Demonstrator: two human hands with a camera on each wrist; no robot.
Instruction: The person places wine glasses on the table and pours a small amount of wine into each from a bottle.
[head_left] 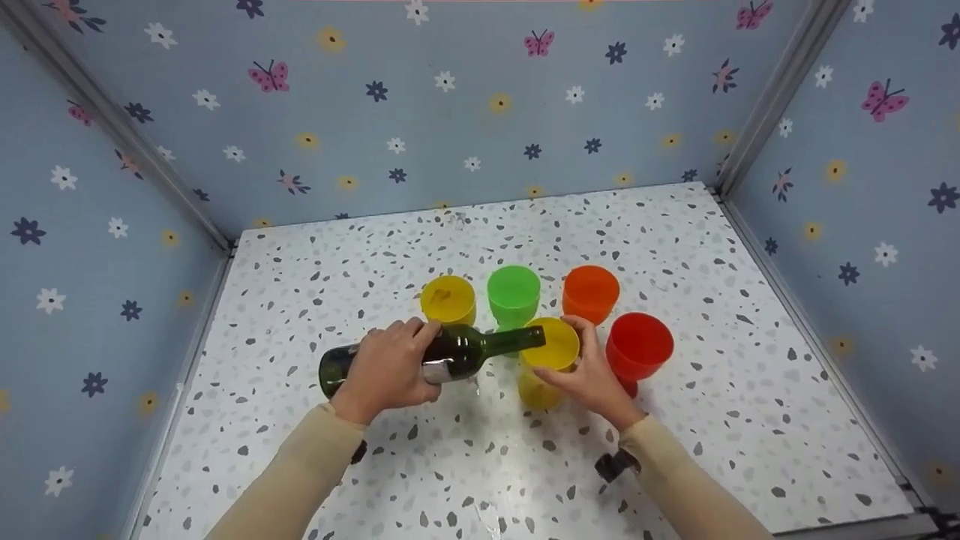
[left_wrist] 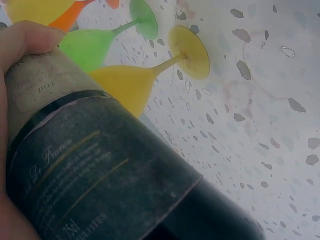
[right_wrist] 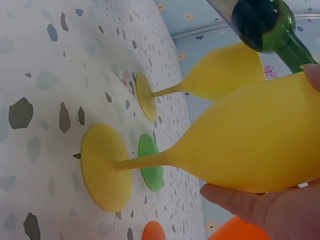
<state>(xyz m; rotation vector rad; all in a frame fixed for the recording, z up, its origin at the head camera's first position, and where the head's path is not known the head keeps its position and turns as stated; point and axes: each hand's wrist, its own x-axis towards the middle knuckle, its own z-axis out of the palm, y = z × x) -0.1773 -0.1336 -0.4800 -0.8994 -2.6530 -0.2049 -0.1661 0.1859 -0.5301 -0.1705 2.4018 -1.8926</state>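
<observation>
Tabletop (head_left: 750, 450) | bottle (head_left: 461, 349) over front yellow goblet (head_left: 555, 351) | red goblet (head_left: 639, 346), orange goblet (head_left: 591, 294) close

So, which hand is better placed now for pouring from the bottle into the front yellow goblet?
The left hand, probably: it grips the bottle, whose mouth appears above the front yellow goblet. The right hand holds that goblet, so it suits steadying better.

left forearm (head_left: 289, 472) and right forearm (head_left: 694, 480) angling up from the bottom edge as I see it, both in tan sleeves (head_left: 319, 439), left hand (head_left: 391, 373) just left of centre, fingers (head_left: 405, 331) wrapped in a grip, right hand (head_left: 596, 377) right of centre, thumb and fingers curved into a C
</observation>
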